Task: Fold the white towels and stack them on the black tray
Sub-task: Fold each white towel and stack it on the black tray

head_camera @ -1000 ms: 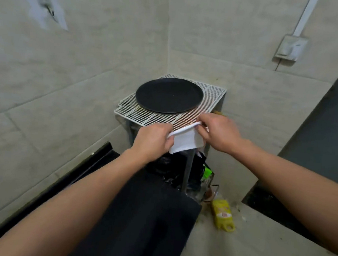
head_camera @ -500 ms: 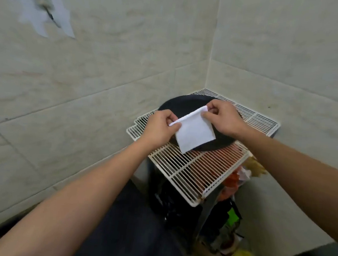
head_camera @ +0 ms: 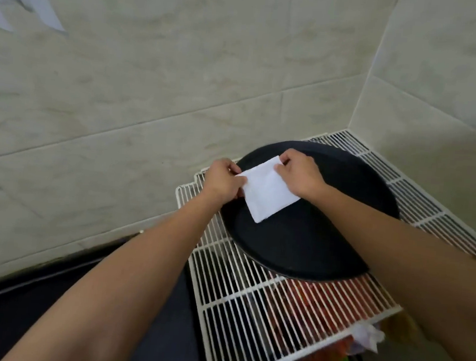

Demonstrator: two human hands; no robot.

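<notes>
Towel (head_camera: 269,195), folded into a small white rectangle, is held over the tray's (head_camera: 311,243) ten o'clock part; whether it touches is unclear. Left hand (head_camera: 222,179) pinches its nine o'clock corner with curled fingers, and right hand (head_camera: 300,173) pinches the twelve o'clock corner. Tray sits on a wire rack (head_camera: 249,309).

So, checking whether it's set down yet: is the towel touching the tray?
Cannot tell. In the head view the towel, pinched by the left hand and right hand, overlaps the tray, but no contact or gap shows plainly.
</notes>
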